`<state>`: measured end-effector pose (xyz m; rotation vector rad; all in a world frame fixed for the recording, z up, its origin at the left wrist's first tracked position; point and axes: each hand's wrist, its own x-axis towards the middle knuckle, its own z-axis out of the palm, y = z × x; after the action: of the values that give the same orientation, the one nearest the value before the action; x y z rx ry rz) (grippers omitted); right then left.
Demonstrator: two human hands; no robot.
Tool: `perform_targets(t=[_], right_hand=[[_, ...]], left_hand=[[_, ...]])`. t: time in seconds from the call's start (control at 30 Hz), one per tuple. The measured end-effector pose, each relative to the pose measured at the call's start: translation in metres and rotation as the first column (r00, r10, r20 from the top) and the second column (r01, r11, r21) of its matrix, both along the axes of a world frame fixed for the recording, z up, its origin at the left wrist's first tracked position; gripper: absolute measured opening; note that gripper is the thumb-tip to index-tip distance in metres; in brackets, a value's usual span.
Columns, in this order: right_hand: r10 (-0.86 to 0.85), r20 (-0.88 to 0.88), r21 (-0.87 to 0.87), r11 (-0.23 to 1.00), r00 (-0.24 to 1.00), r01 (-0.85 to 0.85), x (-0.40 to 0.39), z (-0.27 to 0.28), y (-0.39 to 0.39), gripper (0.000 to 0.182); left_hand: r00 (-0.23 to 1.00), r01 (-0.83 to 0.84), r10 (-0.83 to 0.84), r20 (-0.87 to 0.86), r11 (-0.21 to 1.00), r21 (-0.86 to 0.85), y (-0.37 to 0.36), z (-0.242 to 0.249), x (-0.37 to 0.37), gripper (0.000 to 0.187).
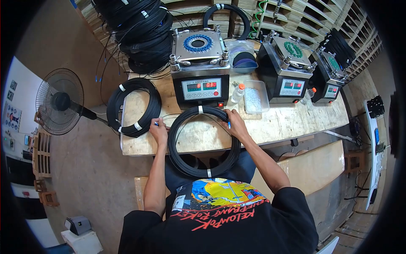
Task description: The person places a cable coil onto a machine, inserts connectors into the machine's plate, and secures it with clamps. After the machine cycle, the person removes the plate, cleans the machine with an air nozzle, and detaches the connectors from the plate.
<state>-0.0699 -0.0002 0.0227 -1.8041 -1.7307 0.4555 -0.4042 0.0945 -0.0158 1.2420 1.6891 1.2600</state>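
Observation:
A coil of black cable [172,146], tied with white bands, leans on the table's front edge and over my lap. My left hand [159,132] is closed on a blue-tipped cable end beside the coil's left side. At the coil's upper right, my right hand [236,123] has its fingers closed round another blue-tipped cable end, touching the coil. Just beyond the coil stands a machine [201,86] with a lit red display and a ring of blue connectors [198,43] on its top plate.
Another black coil [111,106] overhangs the table's left edge. Right of the machine are a bottle [237,94] and a tray of white material [256,97]. Two more machines [292,86] stand farther right. A fan [63,101] is at left, stacked coils [139,38] behind.

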Motion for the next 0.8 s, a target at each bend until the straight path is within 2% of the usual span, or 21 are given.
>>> perform_targets(t=[0.03, 0.07, 0.1, 0.13, 0.17, 0.2, 0.27, 0.3, 0.33, 0.4, 0.43, 0.47, 0.53, 0.57, 0.6, 0.67, 0.7, 0.77, 0.8], right_hand=[[0.002, -0.002, 0.004, 1.000, 1.000, -0.002, 0.000, 0.001, 0.002, 0.052], [0.002, -0.004, -0.053, 0.999, 1.000, -0.003, 0.000, 0.003, 0.003, 0.053], [0.004, -0.004, -0.110, 0.994, 1.000, -0.004, 0.001, 0.003, 0.003, 0.053], [0.007, -0.005, -0.107, 0.994, 1.000, -0.007, 0.003, -0.001, 0.005, 0.053], [0.017, 0.015, -0.106, 0.994, 1.000, -0.015, 0.005, -0.009, 0.008, 0.054], [0.026, 0.034, -0.108, 0.994, 0.999, -0.023, 0.005, -0.014, 0.009, 0.054], [0.031, 0.051, -0.134, 0.991, 0.998, -0.024, 0.003, -0.014, 0.012, 0.054], [0.032, 0.071, -0.162, 0.987, 0.997, -0.020, 0.003, -0.013, 0.013, 0.053], [0.031, 0.073, -0.161, 0.987, 0.997, -0.019, 0.003, -0.007, 0.012, 0.053], [0.049, 0.068, -0.226, 0.974, 0.996, -0.033, 0.002, 0.003, 0.010, 0.056], [0.047, 0.070, -0.224, 0.974, 0.996, -0.030, 0.004, 0.001, 0.010, 0.056], [0.053, 0.057, -0.205, 0.978, 0.997, -0.040, 0.004, -0.003, 0.011, 0.055], [0.059, 0.043, -0.181, 0.982, 0.997, -0.050, 0.005, -0.011, 0.014, 0.054], [0.059, 0.044, -0.155, 0.987, 0.997, -0.052, 0.006, -0.015, 0.014, 0.052], [0.060, 0.044, -0.131, 0.990, 0.997, -0.054, 0.006, -0.016, 0.013, 0.050], [0.061, 0.016, -0.103, 0.993, 0.998, -0.059, 0.006, -0.018, 0.009, 0.047], [0.064, -0.011, -0.072, 0.995, 0.998, -0.065, 0.007, -0.017, 0.009, 0.044], [0.068, -0.022, -0.049, 0.996, 0.997, -0.069, 0.007, -0.015, 0.007, 0.042], [0.073, -0.033, -0.027, 0.997, 0.997, -0.074, 0.007, -0.015, 0.007, 0.040]], left_hand=[[0.990, 0.131, -0.135, -0.041, 0.988, -0.084, 0.000, 0.000, -0.008, 0.012], [0.990, 0.130, -0.133, -0.043, 0.988, -0.081, -0.001, -0.001, -0.014, 0.012], [0.969, 0.222, -0.227, -0.102, 0.973, -0.056, -0.007, 0.009, -0.018, 0.016], [0.935, 0.313, -0.314, -0.165, 0.949, -0.037, -0.010, 0.017, -0.022, 0.024], [0.844, 0.457, -0.443, -0.301, 0.889, -0.026, -0.004, 0.015, -0.034, 0.043], [0.844, 0.456, -0.441, -0.304, 0.890, -0.026, -0.003, 0.022, -0.038, 0.043], [0.599, 0.760, -0.784, -0.161, 0.620, -0.193, 0.000, 0.052, -0.042, 0.049], [0.570, 0.770, -0.821, 0.028, 0.522, -0.368, -0.003, 0.080, -0.039, 0.054], [0.569, 0.771, -0.822, 0.028, 0.522, -0.366, 0.003, 0.086, -0.042, 0.054], [0.370, 0.878, -0.896, 0.245, 0.251, -0.409, 0.017, 0.096, -0.054, 0.066], [0.338, 0.858, -0.895, 0.290, 0.167, -0.486, 0.021, 0.111, -0.053, 0.087], [0.337, 0.859, -0.896, 0.288, 0.168, -0.484, 0.026, 0.113, -0.053, 0.087], [0.236, 0.886, -0.906, 0.352, 0.051, -0.461, 0.033, 0.122, -0.052, 0.106], [0.223, 0.878, -0.905, 0.362, 0.025, -0.477, 0.036, 0.125, -0.051, 0.119], [0.222, 0.879, -0.906, 0.361, 0.026, -0.477, 0.039, 0.127, -0.052, 0.119], [0.121, 0.922, -0.889, 0.442, -0.065, -0.382, 0.043, 0.128, -0.056, 0.125], [0.118, 0.923, -0.890, 0.441, -0.066, -0.380, 0.046, 0.126, -0.059, 0.125], [0.063, 0.973, -0.848, 0.527, -0.065, -0.221, 0.048, 0.119, -0.068, 0.129], [0.064, 0.973, -0.847, 0.528, -0.065, -0.222, 0.048, 0.122, -0.069, 0.129]])
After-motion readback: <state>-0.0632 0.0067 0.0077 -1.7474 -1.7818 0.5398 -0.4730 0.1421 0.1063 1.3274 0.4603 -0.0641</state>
